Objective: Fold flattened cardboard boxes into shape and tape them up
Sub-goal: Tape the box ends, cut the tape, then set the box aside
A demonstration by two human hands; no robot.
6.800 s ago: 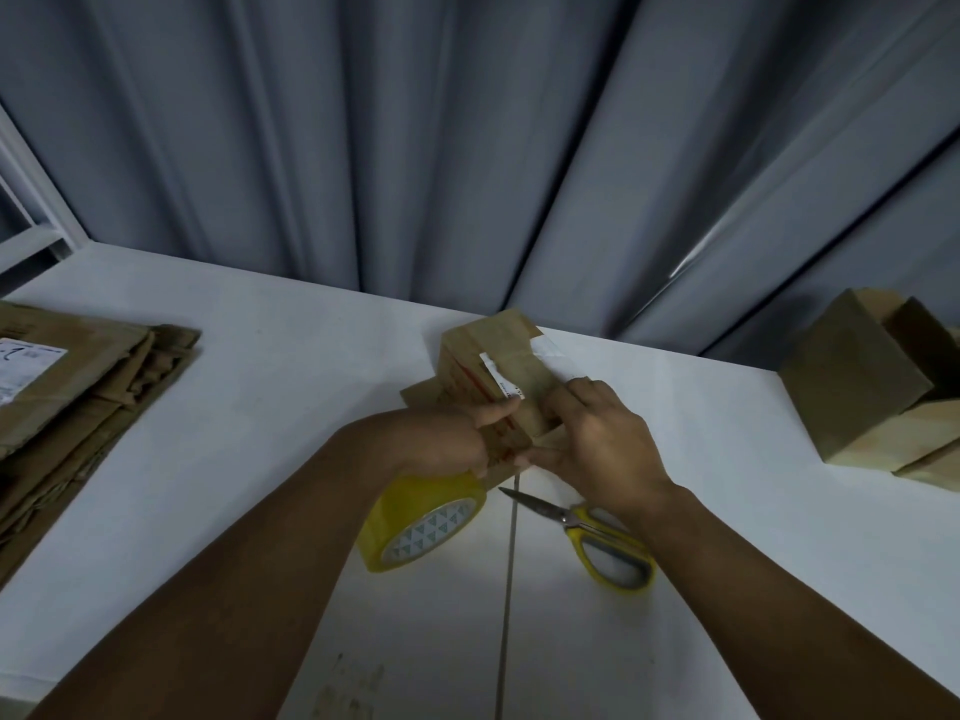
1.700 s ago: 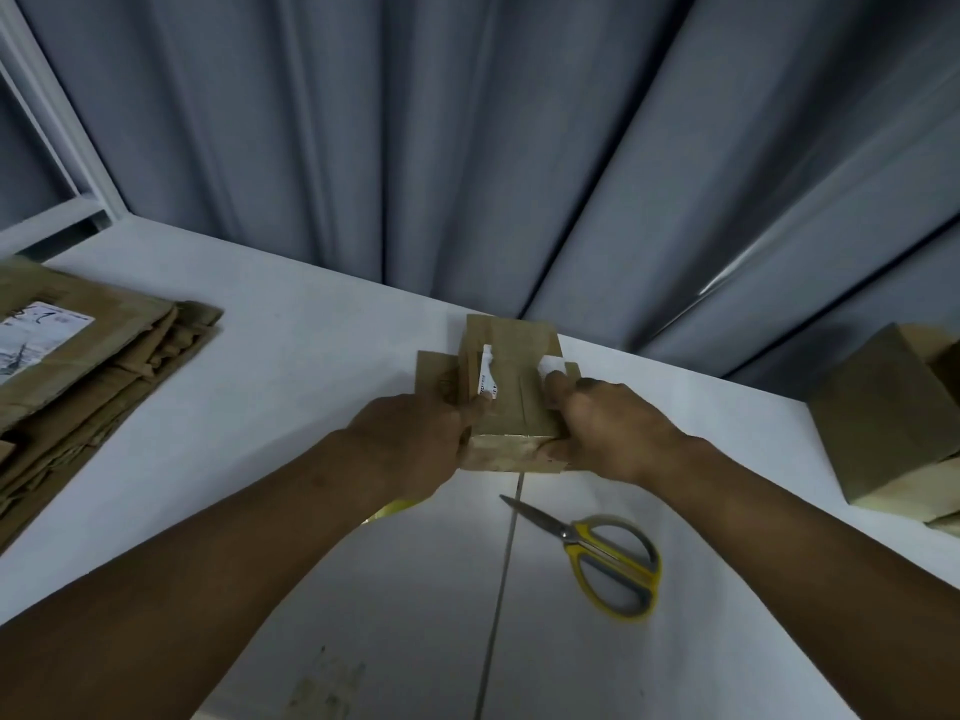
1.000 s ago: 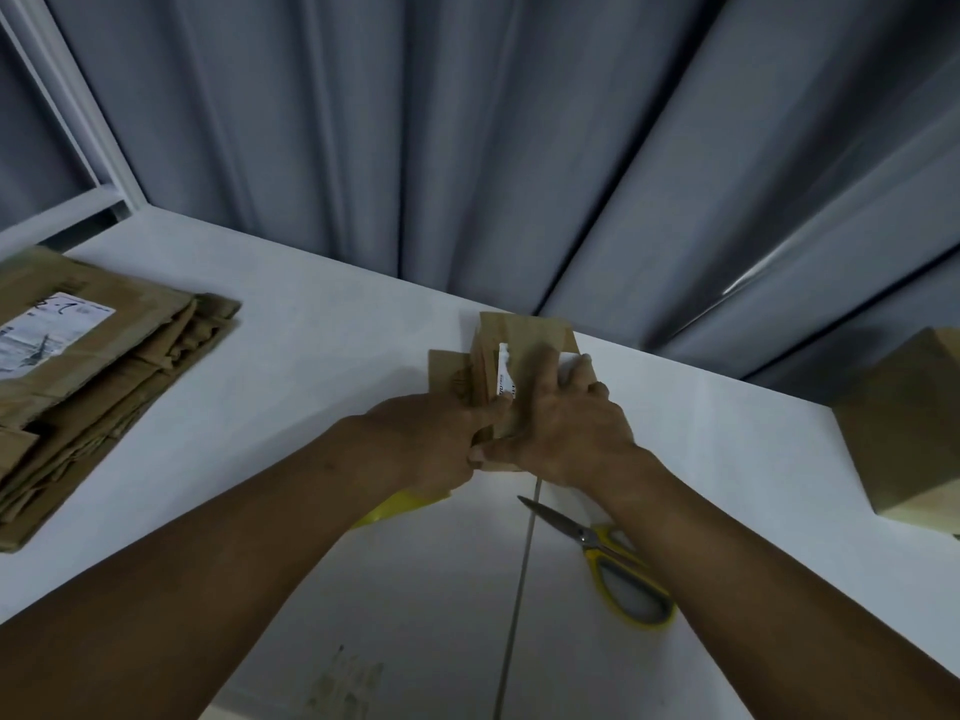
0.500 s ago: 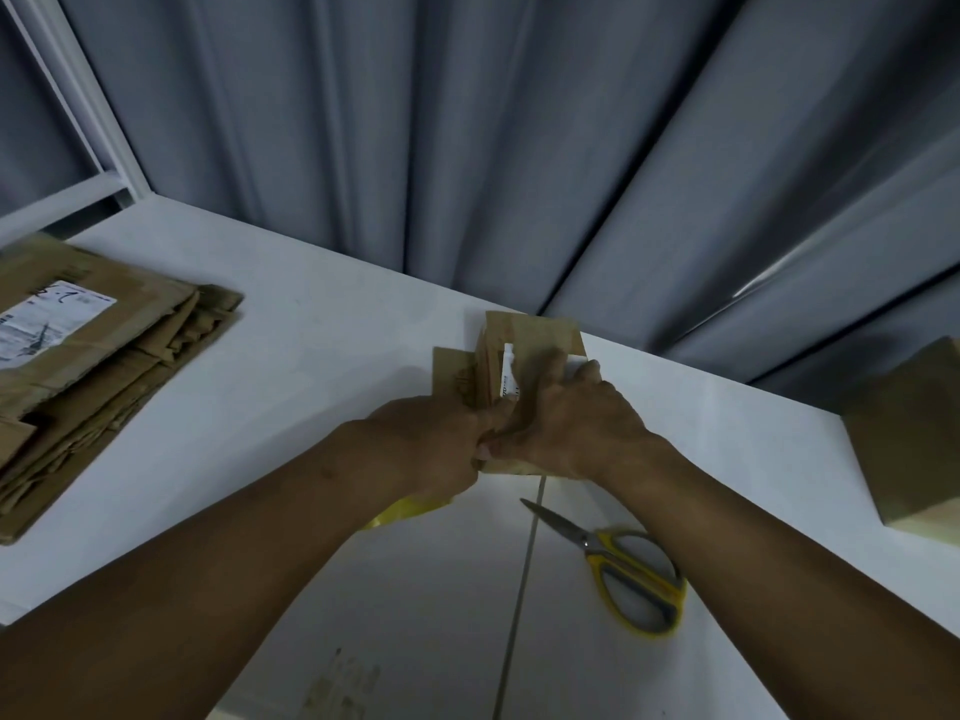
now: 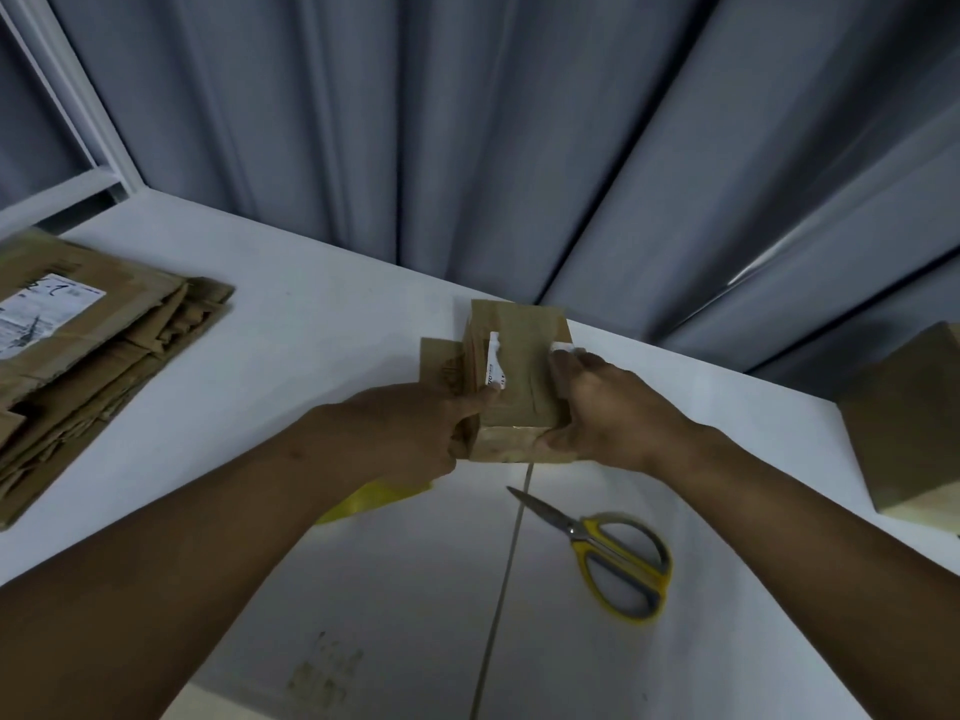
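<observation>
Cardboard box (image 5: 519,366), small and brown, stands folded into shape near the far edge of the white tabletop (image 5: 311,330), directly ahead of the person and between both hands. Its upper face is closed, with a torn white label scrap (image 5: 493,363) along the left edge; one side flap (image 5: 436,361) lies open flat on the tabletop to the left. Left hand (image 5: 410,433) grips the near left corner, index finger stretched forward onto the top edge beside the scrap, remaining fingers curled against the side. Right hand (image 5: 613,413) clasps the right side: fingers hooked over the top right edge, thumb pressed on the near face. A sheen on the near face suggests tape already laid there, though this cannot be confirmed. Yellow tape roll (image 5: 374,504) rests on the tabletop, mostly hidden under the left wrist; yellow-handled scissors (image 5: 618,558) lie blades together just nearer than the box, touched by neither hand. Progress, as judged: folding of this box is largely complete and the hands appear to be pressing the closure down; the open left flap remains to be folded and sealed. Assembled boxes (image 5: 904,418) at the right edge indicate finished units, while the stack of flattened cardboard (image 5: 88,366) at far left indicates many yet to be built. Grey curtain (image 5: 467,122) forms the backdrop
</observation>
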